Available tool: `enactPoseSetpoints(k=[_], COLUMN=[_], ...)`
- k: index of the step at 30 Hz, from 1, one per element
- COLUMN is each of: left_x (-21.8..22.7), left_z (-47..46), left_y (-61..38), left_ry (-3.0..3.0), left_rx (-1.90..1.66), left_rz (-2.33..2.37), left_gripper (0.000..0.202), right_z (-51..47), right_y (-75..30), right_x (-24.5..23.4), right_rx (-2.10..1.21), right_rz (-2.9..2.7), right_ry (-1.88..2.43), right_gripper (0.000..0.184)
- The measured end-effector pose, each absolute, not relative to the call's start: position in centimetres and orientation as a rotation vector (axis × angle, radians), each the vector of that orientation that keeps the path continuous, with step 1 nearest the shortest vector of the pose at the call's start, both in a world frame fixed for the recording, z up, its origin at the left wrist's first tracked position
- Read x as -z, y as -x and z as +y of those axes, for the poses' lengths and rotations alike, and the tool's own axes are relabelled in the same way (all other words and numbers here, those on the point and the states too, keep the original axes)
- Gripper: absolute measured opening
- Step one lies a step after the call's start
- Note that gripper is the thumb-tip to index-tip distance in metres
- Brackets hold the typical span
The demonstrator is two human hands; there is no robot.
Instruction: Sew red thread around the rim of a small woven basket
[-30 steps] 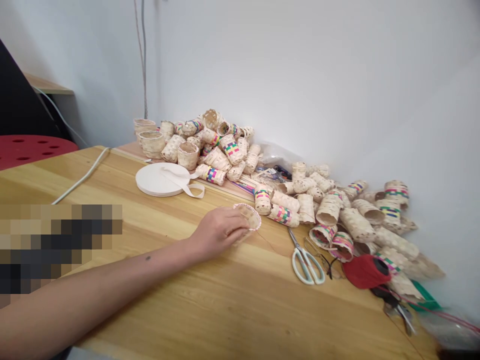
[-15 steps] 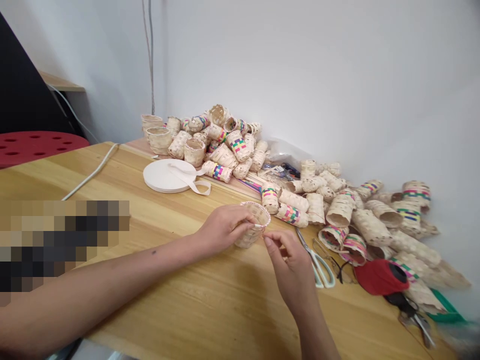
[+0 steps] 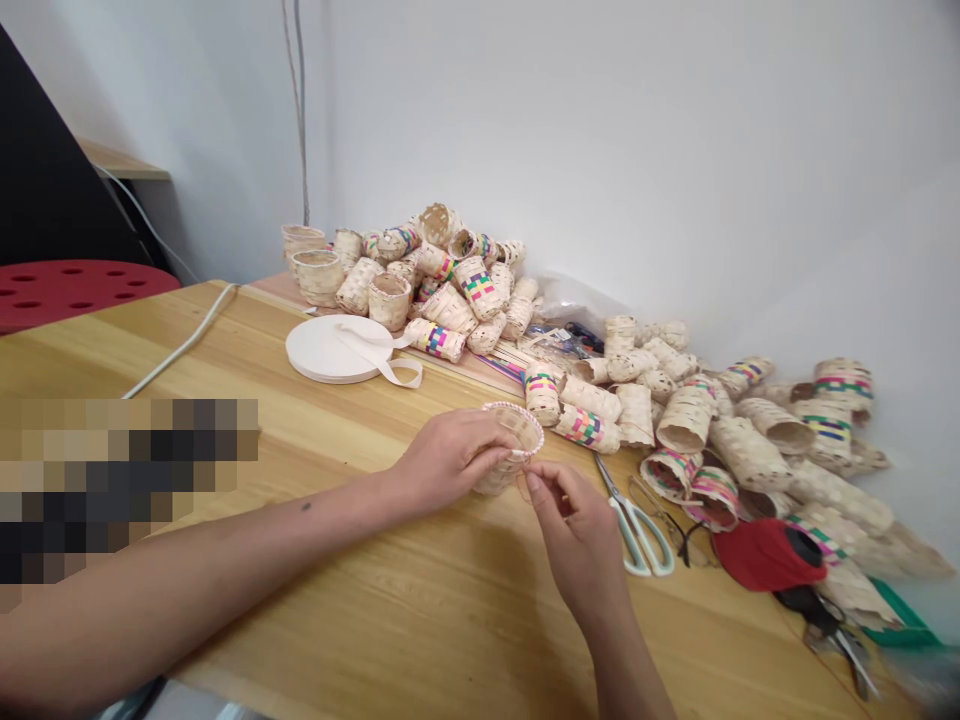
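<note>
The left hand (image 3: 450,462) lies low over the wooden table (image 3: 420,620), forearm stretched in from the lower left, fingers curled round the near wall of a small pale woven basket with a pink-stitched rim (image 3: 517,450). The basket stands upright on the table, mouth up, gripped from its left side. The right hand (image 3: 581,530) comes up from the bottom edge, wrist bent, thumb and forefinger pinched together just beside the basket's rim on its right; they appear to hold a thin thread, though it is too fine to confirm. White-handled scissors (image 3: 637,520) lie just right of that hand. A red spool of thread (image 3: 765,555) sits further right. Behind, a heap of woven baskets with coloured bands (image 3: 465,285) runs along the white wall, and a flat roll of white tape (image 3: 334,350) rests near its left end.
</note>
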State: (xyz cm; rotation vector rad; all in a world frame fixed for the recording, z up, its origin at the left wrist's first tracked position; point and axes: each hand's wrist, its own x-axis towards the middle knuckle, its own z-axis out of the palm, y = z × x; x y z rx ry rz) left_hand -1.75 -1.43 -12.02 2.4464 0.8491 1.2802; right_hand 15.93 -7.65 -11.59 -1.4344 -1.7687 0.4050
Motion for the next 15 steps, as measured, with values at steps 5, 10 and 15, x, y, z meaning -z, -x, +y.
enactPoseSetpoints(k=[5, 10, 15], left_x=[11.91, 11.84, 11.96], left_z=[-1.53, -1.62, -1.62], left_y=[1.78, 1.78, 1.69], left_ry=[-2.445, -2.447, -2.479], left_rx=[-1.28, -1.265, -1.256], left_rz=[0.866, 0.875, 0.839], left_gripper=[0.013, 0.013, 0.011], right_z=[-7.62, -7.66, -7.85], right_y=[-15.87, -15.85, -15.81], right_x=[11.63, 11.56, 11.35], right_rx=[-0.416, -0.422, -0.404], right_rz=[-1.766, -1.764, -1.779], right_ry=[1.437, 1.451, 1.465], right_gripper=[0.019, 0.02, 0.017])
